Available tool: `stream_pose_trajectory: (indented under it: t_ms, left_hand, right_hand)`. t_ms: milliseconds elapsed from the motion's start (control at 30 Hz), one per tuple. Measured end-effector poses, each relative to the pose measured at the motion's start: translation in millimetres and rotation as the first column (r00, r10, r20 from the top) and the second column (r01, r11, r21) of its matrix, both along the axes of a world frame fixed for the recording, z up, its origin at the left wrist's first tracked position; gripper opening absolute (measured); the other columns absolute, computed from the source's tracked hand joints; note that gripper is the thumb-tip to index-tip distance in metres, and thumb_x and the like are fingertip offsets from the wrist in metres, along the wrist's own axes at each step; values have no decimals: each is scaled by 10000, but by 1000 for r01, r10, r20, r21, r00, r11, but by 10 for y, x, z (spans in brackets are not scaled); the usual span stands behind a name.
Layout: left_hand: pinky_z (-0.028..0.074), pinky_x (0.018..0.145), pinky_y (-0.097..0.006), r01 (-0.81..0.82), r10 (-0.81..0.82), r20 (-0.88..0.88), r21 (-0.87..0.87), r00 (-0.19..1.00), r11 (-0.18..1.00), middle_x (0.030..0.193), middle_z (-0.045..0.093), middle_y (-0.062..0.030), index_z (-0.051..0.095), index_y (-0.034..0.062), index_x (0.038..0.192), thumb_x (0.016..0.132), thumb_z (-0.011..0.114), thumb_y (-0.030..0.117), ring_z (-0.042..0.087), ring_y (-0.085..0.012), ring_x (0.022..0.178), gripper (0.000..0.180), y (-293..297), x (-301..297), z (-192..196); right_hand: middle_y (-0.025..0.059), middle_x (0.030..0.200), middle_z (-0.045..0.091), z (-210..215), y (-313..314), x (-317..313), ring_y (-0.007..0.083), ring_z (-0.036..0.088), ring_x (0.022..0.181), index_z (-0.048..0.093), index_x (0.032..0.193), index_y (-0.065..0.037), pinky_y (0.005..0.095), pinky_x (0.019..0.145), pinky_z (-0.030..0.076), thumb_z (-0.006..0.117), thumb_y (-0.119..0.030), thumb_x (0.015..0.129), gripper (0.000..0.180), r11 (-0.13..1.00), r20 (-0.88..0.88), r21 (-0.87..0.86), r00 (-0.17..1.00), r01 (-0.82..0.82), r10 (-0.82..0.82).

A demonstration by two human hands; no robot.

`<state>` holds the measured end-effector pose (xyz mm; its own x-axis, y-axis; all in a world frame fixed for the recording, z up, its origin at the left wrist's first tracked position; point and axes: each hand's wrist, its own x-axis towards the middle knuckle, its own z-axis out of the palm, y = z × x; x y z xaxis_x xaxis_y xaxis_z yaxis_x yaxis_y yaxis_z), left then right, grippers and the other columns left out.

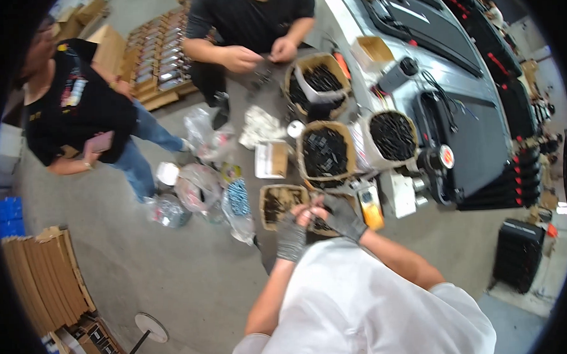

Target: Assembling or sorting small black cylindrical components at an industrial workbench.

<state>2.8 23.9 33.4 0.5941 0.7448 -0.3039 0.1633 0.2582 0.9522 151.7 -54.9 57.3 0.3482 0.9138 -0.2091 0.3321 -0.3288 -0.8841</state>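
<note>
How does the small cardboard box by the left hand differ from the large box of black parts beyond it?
The small box shows bare bottom among scattered dark pieces; in the large box, black parts hide the bottom. The small box sits nearer, the large box farther. Both stand open.

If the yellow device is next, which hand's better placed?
Right, likely: the right hand is nearer the yellow device, which lies to its right; the left hand would have to reach across. Both meet at the fingertips; whether they hold something, I can't tell.
</note>
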Motion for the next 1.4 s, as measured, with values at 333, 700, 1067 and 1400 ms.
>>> stream_pose_trajectory:
  t_ms: [333, 700, 1067, 1400]
  left_hand:
    - [455, 555, -235, -132, 122, -77, -147, 990, 980, 752, 598, -8, 652, 7, 1066, 891, 637, 119, 543, -86, 613, 208, 175, -529, -405]
    - [501, 584, -257, -148, 136, -60, -306, 989, 940, 802, 608, -43, 629, 0, 1076, 895, 644, 113, 584, -111, 656, 214, -114, -722, -348]
    - [487, 639, -247, -131, 115, -71, -278, 991, 952, 806, 615, -21, 655, 10, 1065, 887, 646, 111, 568, -102, 697, 205, -124, -634, -215]
    - [532, 573, -268, -13, 3, -70, -147, 998, 989, 832, 638, -41, 647, 14, 1080, 888, 649, 130, 601, -114, 698, 225, -208, -698, -652]
  right_hand:
    - [141, 945, 659, -474, -947, 441, 274, 645, 878, 633, 1009, -33, 347, 784, 507, 622, -96, 833, 188, 970, 222, -207, 972, 128, -81]
    - [227, 1254, 516, -908, -542, -18, 369, 577, 1067, 504, 1263, -35, 425, 898, 470, 696, -355, 784, 608, 894, 445, -441, 847, -75, 291]
    - [180, 1083, 617, -1318, -637, 50, 360, 601, 981, 629, 1081, -52, 427, 840, 479, 614, -226, 856, 285, 938, 455, -302, 839, -170, 298]
    - [115, 980, 671, -1142, -648, 291, 232, 626, 952, 638, 1066, -4, 343, 872, 472, 641, -195, 845, 292, 964, -165, -260, 981, 57, -103]
